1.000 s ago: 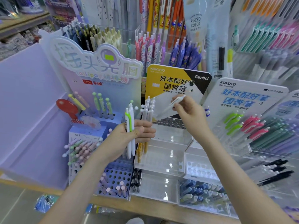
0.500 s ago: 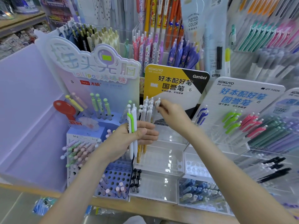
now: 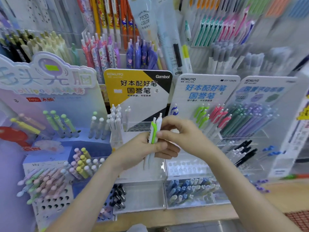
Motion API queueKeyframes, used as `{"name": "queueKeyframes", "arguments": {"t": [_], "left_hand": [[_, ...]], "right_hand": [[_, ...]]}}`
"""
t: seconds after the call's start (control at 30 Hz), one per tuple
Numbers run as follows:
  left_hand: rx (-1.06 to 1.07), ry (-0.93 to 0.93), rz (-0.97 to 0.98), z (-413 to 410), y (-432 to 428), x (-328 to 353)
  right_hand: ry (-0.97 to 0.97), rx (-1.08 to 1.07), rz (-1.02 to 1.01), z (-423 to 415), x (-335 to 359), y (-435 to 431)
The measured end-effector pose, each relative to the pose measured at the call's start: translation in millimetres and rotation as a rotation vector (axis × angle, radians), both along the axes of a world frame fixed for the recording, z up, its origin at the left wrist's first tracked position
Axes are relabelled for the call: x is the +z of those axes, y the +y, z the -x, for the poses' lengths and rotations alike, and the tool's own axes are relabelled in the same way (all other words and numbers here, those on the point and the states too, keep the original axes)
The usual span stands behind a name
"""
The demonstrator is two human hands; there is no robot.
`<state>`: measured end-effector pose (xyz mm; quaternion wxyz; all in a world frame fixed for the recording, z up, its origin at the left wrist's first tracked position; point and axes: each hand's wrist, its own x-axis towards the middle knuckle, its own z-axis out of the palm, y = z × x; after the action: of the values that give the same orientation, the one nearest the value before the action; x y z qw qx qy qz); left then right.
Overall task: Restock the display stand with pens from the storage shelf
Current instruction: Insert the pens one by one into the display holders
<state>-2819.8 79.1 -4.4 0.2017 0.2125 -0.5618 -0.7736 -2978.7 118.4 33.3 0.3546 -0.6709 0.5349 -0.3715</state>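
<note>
1. Head view, change: a second ago a white pen was being carried by the right hand point(image 3: 182, 134) towards the yellow stand point(image 3: 138, 87). Half a second ago it was being slotted in among the white pens point(image 3: 117, 118) in the top tier. The hand has now been brought back to the bundle point(image 3: 154, 131) at frame centre.
2. Meaning: one pen is judged restocked and the next pick begun. The bundle is not yet used up.
3. Fingers: the bundle is held upright by the left hand point(image 3: 142, 153), fingers curled round it and thumb laid across. The right fingers point(image 3: 160, 133) are pinched narrowly on its upper part; which pen is taken cannot be told.
4. Counts in hand: two pens are counted by their tops, one green-clipped and one white.
5. Counts in the yellow stand: roughly eight white pens are made out just above centre, one standing apart on the right. An exact count is prevented by blur.
6. Counts in the white stand point(image 3: 205, 91), right of centre: two blue pens point(image 3: 174, 111), three green pens point(image 3: 201, 113) and about four pink pens point(image 3: 220, 114).
</note>
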Motion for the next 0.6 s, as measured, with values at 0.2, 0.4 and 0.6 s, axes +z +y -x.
{"name": "queueKeyframes", "arguments": {"t": [0.2, 0.4, 0.6], "left_hand": [[-0.089, 0.009, 0.016, 40, -1, 7], [-0.082, 0.013, 0.019, 58, -1, 8], [0.002, -0.032, 0.009, 48, -5, 1]], "right_hand": [[-0.236, -0.131, -0.015, 44, 2, 25], [-0.420, -0.297, 0.077, 76, 9, 40], [-0.441, -0.406, 0.156, 86, 15, 38]]}}
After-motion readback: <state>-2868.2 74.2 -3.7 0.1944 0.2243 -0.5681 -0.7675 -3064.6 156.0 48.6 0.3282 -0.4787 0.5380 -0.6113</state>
